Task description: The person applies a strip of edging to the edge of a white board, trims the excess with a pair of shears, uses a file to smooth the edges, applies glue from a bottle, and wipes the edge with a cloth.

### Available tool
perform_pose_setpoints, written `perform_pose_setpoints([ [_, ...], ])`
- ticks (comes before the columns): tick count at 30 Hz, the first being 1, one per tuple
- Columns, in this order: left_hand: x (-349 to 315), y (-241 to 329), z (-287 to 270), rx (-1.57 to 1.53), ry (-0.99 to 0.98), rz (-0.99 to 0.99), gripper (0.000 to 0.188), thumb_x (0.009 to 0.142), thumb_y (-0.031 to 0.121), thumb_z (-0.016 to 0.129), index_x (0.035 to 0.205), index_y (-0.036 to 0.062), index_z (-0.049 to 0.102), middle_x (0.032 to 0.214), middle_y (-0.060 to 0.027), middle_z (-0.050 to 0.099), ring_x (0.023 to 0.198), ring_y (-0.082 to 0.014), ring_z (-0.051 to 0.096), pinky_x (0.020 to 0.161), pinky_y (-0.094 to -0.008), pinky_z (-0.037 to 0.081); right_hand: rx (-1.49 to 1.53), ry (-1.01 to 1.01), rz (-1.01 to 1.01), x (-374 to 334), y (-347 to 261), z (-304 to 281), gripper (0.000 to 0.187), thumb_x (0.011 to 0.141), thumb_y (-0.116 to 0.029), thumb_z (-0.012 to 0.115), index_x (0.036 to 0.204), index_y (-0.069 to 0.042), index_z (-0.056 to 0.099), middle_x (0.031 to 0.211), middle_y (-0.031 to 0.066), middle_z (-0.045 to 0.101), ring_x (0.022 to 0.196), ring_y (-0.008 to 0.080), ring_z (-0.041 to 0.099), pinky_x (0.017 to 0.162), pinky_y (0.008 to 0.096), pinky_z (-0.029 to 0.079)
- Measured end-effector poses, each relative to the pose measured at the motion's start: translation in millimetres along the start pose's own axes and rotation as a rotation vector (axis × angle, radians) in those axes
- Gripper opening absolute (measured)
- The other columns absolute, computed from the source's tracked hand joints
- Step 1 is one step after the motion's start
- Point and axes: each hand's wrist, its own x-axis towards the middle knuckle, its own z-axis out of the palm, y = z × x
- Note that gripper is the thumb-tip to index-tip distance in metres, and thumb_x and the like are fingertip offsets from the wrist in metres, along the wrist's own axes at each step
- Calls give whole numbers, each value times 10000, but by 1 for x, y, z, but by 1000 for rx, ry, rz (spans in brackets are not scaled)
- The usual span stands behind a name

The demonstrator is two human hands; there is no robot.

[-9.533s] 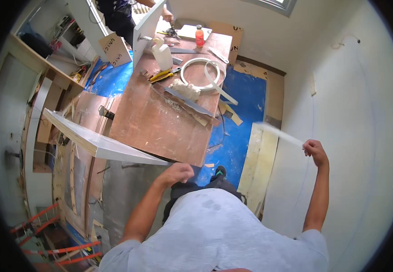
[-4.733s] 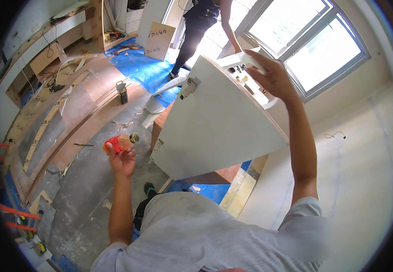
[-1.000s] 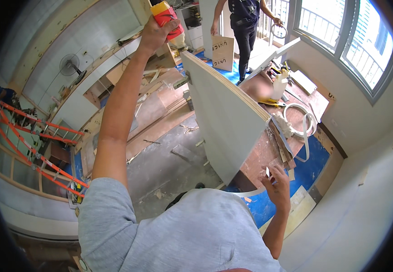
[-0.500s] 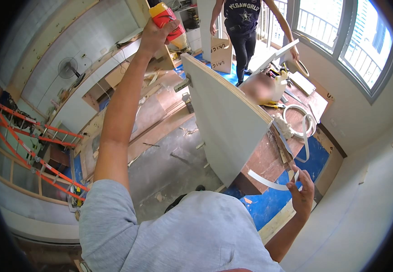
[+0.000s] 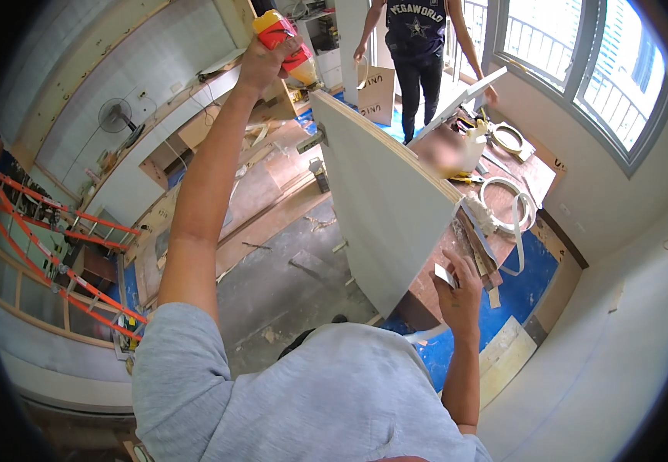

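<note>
Upper left: bottle [image 5: 275, 32] partly covered by left hand [image 5: 265, 61]. Top centre: co-worker [image 5: 417, 38] cut off at upper edge.

Left fingers [image 5: 286, 48] grip a red bottle [image 5: 275, 32] while right fingers [image 5: 465, 271] hold a white strip [image 5: 443, 274].

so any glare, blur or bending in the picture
Head view: bright glare partly washes out the window; a soft blurred patch sits over the table; straight edges bow toward the dark rim; the red bottle in the left hand looks fairly sharp.

White panel [image 5: 380, 208]: blocks left-right crossing
Grey floor [image 5: 272, 277]: passage above, left of panel
Coiled strip [image 5: 485, 194]: obstructs, far right
</note>
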Motion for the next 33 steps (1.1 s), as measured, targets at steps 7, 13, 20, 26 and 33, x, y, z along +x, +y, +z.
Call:
perform_pose_setpoints([
  [7, -3, 3, -1, 207, -77, 103, 512, 850, 442, 834, 1144, 84, 617, 963, -38, 713, 830, -140, 698, 659, -299, 572, -95, 71, -67, 18, -6, 29, 540, 833, -90, 797, 1326, -11, 590, 1175, 192, 662, 1089, 419, 646, 855, 476, 525],
  [13, -27, 52, 44, 460, -161, 363, 597, 850, 391, 832, 1269, 59, 566, 1119, -110, 714, 995, -250, 707, 908, -385, 562, 177, -18, 130, 15, 17, 50, 408, 865, -44, 724, 1248, 5, 592, 1002, 246, 669, 895, 404, 686, 785, 454, 531],
  [20, -6, 23, 7, 444, -88, 240, 519, 875, 412, 785, 1211, 57, 612, 1092, -113, 727, 1001, -228, 709, 898, -382, 559, 193, -5, 134, 17, 3, 53, 353, 855, 11, 683, 1200, 6, 610, 933, 209, 674, 815, 363, 679, 721, 423, 525],
  [26, -30, 56, 61, 324, -214, 350, 502, 868, 387, 796, 1204, 59, 619, 1070, -96, 722, 965, -200, 696, 873, -360, 561, 181, 15, 122, 21, 5, 51, 369, 843, -9, 703, 1203, -11, 623, 932, 205, 686, 827, 361, 684, 737, 423, 526],
  [33, -7, 24, 21, 329, -96, 228, 518, 853, 372, 810, 1216, 60, 610, 1081, -89, 722, 969, -208, 697, 884, -360, 559, 128, -31, 182, 15, 13, 54, 374, 842, -11, 705, 1209, -14, 635, 936, 201, 702, 844, 368, 690, 748, 431, 528],
])
